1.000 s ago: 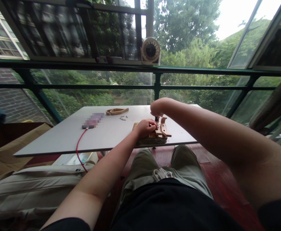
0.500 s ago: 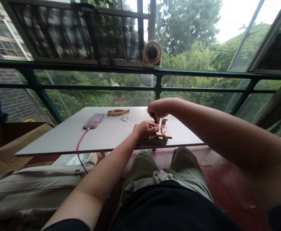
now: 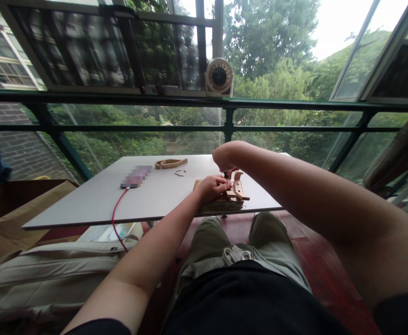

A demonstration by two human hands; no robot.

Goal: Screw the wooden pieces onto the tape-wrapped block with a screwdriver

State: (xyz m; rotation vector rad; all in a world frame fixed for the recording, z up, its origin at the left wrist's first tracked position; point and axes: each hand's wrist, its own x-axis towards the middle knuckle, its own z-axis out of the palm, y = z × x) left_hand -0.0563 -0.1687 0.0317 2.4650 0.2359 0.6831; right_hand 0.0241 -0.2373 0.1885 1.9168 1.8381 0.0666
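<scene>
My right hand (image 3: 225, 159) is closed around a dark-handled screwdriver (image 3: 226, 176), which points down at the work. The wrist is bent sharply and hides most of the handle. Just below, my left hand (image 3: 211, 187) presses its fingers onto a light wooden piece (image 3: 230, 194), close to the screwdriver's tip. Beside it to the right stands another curved wooden part (image 3: 239, 187) with dark holes. These pieces rest on a thick, brownish block (image 3: 226, 206) at the table's front edge. The exact contact at the tip is too small to make out.
Several small screws (image 3: 179, 172) lie on the white table (image 3: 151, 197), near a curved wooden piece (image 3: 170, 163). At the left a phone (image 3: 136, 177) has a red cable (image 3: 114, 214) hanging over the edge. A fan (image 3: 219, 76) stands beyond, by the railing.
My right hand has turned about the screwdriver, its fingers now tucked lower and covering more of the handle. My left hand stays in place on the wood.
</scene>
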